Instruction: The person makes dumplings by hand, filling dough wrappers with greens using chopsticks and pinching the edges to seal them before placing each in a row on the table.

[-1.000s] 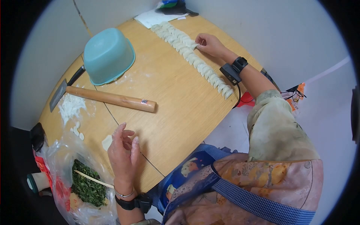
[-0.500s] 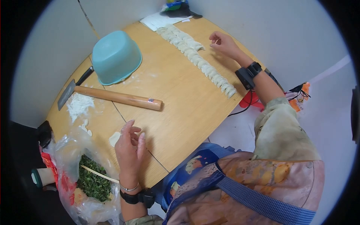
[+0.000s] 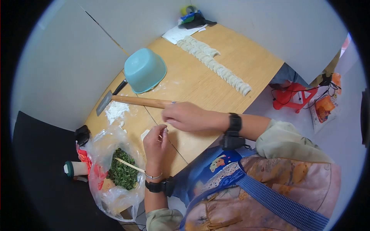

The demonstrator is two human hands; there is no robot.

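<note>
"Where do you see the hands?"

"From my end, through the head camera, they're close together over the table (image 3: 250,54). The left hand (image 3: 155,145) has its fingers curled, thumb near their tips; I can't tell if it pinches anything. The right hand (image 3: 185,116) bends inward, fingers folded down and their tips mostly hidden, so I can't say what it grips, or whether the two hands touch."

"And the piece of dough?"

"I see a pale, flat piece of dough (image 3: 144,134) on the table, just beside the left hand and partly covered by it."

"How would it handle?"

"I'd judge it light, soft and limp, likely to stretch or tear under a hard pinch, perhaps clinging to the wood. I'd take it by the rim, thumb on top, and spare the thin middle."

"What about the rolling pin (image 3: 140,101)?"

"It lies just past the right hand, one end by the knuckles. I'd call it stiff, heavier and apt to roll, best held around the middle."

"The dumplings (image 3: 217,69)?"

"They're in rows, well apart from both hands. They look soft and easily dented; I'd cup each one from the sides."
</note>
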